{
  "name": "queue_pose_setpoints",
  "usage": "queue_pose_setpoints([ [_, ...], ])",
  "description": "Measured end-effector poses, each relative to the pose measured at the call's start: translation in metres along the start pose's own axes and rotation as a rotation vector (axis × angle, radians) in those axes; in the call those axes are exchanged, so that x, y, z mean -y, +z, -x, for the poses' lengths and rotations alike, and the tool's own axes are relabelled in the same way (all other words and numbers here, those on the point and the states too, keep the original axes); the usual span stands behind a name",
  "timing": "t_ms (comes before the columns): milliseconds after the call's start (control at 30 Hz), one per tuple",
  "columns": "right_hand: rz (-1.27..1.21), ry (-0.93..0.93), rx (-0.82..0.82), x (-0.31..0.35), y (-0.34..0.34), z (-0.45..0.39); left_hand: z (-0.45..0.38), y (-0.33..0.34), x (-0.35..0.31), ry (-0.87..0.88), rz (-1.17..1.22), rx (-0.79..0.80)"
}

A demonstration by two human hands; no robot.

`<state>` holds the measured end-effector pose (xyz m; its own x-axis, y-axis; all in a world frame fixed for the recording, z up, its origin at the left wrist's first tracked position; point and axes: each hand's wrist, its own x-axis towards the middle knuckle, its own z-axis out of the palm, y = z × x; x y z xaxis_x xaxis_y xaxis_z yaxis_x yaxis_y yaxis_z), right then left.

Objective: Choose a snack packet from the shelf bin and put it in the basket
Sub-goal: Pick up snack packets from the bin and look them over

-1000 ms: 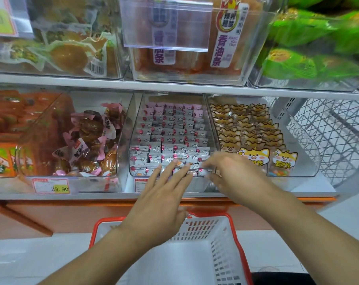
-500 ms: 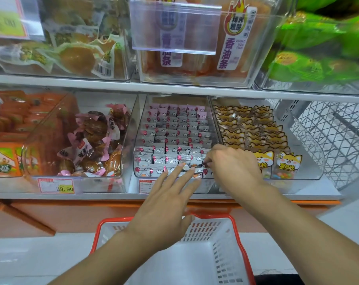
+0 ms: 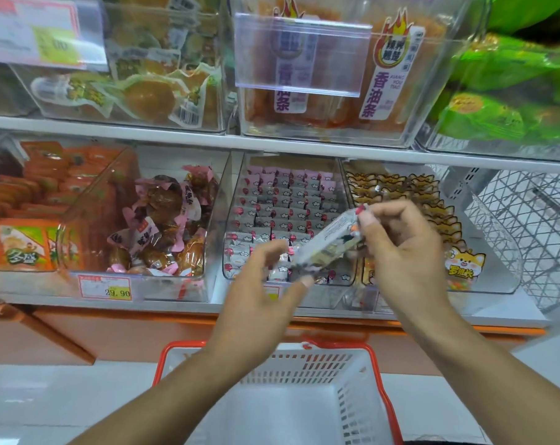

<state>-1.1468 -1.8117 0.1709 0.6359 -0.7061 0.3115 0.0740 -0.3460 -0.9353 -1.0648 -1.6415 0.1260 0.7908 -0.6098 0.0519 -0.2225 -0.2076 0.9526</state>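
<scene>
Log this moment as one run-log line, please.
phase: packet lifted | right hand: pinches snack packet | left hand: touches packet's lower end | basket: below, packet not in

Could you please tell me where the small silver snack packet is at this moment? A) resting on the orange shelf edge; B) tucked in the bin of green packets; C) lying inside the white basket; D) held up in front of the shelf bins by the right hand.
D: the right hand pinches the top end of the small silver snack packet above the empty red-rimmed white plastic basket, with the left hand at its lower end.
</scene>
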Motion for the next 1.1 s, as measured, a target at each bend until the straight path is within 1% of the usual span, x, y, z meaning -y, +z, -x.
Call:
queue_pose_setpoints([
  [33,-0.122,0.135,0.041,0.002,0.003,0.005,-0.002,-0.004,-0.003,-0.069,0.149,-0.044],
  [100,-0.326,0.368,0.106,0.002,0.010,0.012,-0.004,-0.012,-0.006,-0.174,0.403,-0.058],
  [167,-0.488,0.545,0.118,0.000,0.013,0.016,-0.005,-0.017,-0.006,-0.258,0.653,-0.078],
  [267,-0.618,0.684,0.099,-0.002,0.014,0.014,-0.007,-0.020,-0.004,-0.370,0.960,-0.154],
  [333,-0.666,0.725,0.111,-0.002,0.015,0.014,-0.009,-0.022,-0.002,-0.421,1.060,-0.202],
  [400,-0.672,0.732,0.148,-0.002,0.015,0.015,-0.010,-0.024,-0.001,-0.448,1.028,-0.246],
  [467,-0.670,0.739,0.146,-0.002,0.015,0.015,-0.011,-0.025,0.000,-0.459,0.966,-0.290],
  [600,-0.661,0.762,0.073,-0.008,0.014,0.013,-0.012,-0.023,0.000,-0.440,0.905,-0.283],
  [667,-0.599,0.744,0.090,-0.013,0.014,0.012,-0.013,-0.023,0.003,-0.439,0.874,-0.292],
  [700,-0.537,0.702,0.126,-0.014,0.013,0.012,-0.013,-0.023,0.003,-0.440,0.863,-0.303],
  [733,-0.443,0.621,0.181,-0.015,0.011,0.012,-0.014,-0.024,0.003,-0.438,0.857,-0.311],
  [833,0.000,0.254,0.389,-0.014,0.006,0.014,-0.013,-0.025,0.003,-0.414,0.849,-0.306],
  [900,0.190,0.085,0.467,-0.014,0.007,0.016,-0.013,-0.026,0.000,-0.408,0.861,-0.273],
  [967,0.207,0.041,0.465,-0.016,0.010,0.019,-0.012,-0.024,-0.003,-0.414,0.869,-0.223],
  [1033,0.087,0.093,0.456,-0.015,0.012,0.021,-0.012,-0.024,-0.004,-0.389,0.805,-0.220],
  [1067,0.021,0.140,0.468,-0.014,0.013,0.021,-0.010,-0.025,-0.003,-0.351,0.701,-0.238],
  [1100,-0.025,0.180,0.482,-0.013,0.012,0.020,-0.009,-0.026,-0.002,-0.291,0.548,-0.261],
])
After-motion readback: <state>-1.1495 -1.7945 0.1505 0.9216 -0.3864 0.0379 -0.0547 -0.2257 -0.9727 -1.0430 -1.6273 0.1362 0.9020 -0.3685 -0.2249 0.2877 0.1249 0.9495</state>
